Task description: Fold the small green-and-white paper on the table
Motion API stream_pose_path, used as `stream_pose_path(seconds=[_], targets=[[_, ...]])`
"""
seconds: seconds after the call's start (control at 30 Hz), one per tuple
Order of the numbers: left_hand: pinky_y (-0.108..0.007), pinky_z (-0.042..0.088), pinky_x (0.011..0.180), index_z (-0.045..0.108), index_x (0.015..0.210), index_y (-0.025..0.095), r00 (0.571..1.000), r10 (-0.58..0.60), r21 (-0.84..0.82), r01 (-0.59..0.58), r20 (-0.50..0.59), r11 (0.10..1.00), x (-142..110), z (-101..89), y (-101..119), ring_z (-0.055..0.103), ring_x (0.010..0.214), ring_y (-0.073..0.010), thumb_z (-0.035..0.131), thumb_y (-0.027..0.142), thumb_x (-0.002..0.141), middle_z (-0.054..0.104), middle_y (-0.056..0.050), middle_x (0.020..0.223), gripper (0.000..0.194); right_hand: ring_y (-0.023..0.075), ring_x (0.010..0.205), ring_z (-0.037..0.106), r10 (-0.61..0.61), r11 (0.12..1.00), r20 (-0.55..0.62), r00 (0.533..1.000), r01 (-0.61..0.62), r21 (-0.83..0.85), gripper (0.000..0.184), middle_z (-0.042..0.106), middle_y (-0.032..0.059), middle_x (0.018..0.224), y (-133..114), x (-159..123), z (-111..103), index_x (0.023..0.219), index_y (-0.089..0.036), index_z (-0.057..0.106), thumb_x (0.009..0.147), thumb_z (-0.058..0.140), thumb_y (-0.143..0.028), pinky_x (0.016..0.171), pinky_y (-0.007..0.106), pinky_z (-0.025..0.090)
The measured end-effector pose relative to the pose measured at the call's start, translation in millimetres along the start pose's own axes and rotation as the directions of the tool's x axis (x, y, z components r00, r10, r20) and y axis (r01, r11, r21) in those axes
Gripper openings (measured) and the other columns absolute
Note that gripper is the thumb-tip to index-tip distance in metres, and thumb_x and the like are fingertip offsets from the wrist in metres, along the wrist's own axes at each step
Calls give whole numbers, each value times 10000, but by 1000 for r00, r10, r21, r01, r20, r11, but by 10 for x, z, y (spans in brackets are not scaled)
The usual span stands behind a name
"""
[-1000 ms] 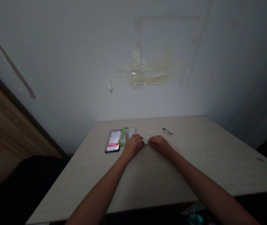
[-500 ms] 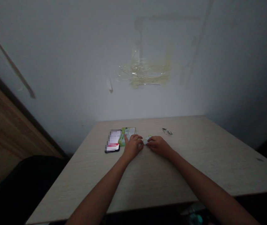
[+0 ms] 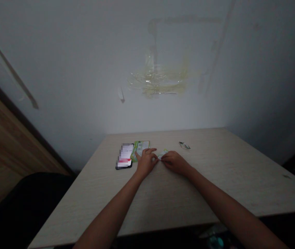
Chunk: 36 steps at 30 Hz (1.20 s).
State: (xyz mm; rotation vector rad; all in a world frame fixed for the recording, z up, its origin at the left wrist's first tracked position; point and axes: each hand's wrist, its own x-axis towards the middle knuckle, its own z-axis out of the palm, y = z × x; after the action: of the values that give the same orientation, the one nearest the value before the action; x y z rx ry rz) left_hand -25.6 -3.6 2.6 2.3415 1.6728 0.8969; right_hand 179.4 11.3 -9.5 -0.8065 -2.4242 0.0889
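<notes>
Slip [image 3: 163, 152] lies on the worktop [image 3: 178, 200], between my fingertips and just beyond them, its long axis seemingly slanting away rightward. Left hand [image 3: 145, 163] and right hand [image 3: 177, 162] pinch its near end; neither is clearly nearer.

- No words or numbers can be read anywhere on this desk [image 3: 178, 193] right now!
- Here's the phone [image 3: 127, 154], screen lit: part is pixelated, the rest too blurred, and a red band shows low down with no legible lettering.
- Next to it, the flat green-and-white pack [image 3: 141, 145] carries print, all too small.
- Over to the small green-and-white wrapper [image 3: 163, 152]: green marks, no letters to make out.
- And the small scrap [image 3: 184, 145]? Dark marks, unreadable.
</notes>
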Motion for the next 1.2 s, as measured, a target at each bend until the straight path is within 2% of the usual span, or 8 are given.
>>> stream_pose_path(seconds=[0.2,0.3,0.53,0.7,0.83,1.03,1.2], targets=[[-801,84,1060,732,737,275,999,-51,5,51,-10,999,25,61,-26,414,1303,-350,715,272,785,586,3,1376,50,182,917,664,-28,1000,16,999,28,-8,201,745,62,975,7,9,-4,1017,-230,739,895,586,-189,901,340,451],[-818,88,1044,736,742,293,997,-80,28,80,2,996,35,76,-34,395,1318,-361,719,301,783,566,28,1398,46,182,896,662,-24,999,28,999,24,-23,202,743,63,953,5,12,8,1009,-226,745,887,592,-176,879,331,455],[-804,70,1054,715,750,268,998,-65,41,65,-14,997,24,70,-17,382,1327,-377,731,291,770,576,5,1389,34,174,903,650,-4,1000,8,1000,4,-18,211,728,75,946,-25,24,29,1008,-202,749,890,581,-154,873,310,463],[-818,45,1037,694,914,298,998,36,62,-33,-51,998,-42,31,-22,374,1343,-342,696,286,811,579,-14,1374,104,178,903,639,28,998,15,999,-27,-50,197,719,66,946,-30,21,56,999,-212,749,878,603,-162,867,316,456],[-790,-18,1063,729,890,330,991,128,125,-122,-39,985,-74,-21,-42,391,1334,-321,683,271,828,595,5,1348,96,190,920,629,86,990,-6,996,-86,-112,174,716,61,946,-47,17,49,976,-219,751,868,621,-172,909,357,433],[-779,-52,1076,768,876,373,987,158,178,-152,-20,972,-80,-42,-39,415,1314,-328,676,327,840,607,12,1341,109,189,926,629,131,985,-24,991,-133,-108,193,721,68,964,-11,13,25,1000,-221,752,879,608,-175,904,355,438],[-797,-50,1066,769,904,396,983,185,210,-177,-19,961,-92,-61,16,426,1313,-338,642,358,867,593,14,1368,138,193,930,627,119,989,-38,992,-122,-88,201,726,68,958,21,16,25,994,-214,752,858,618,-151,914,355,447]])
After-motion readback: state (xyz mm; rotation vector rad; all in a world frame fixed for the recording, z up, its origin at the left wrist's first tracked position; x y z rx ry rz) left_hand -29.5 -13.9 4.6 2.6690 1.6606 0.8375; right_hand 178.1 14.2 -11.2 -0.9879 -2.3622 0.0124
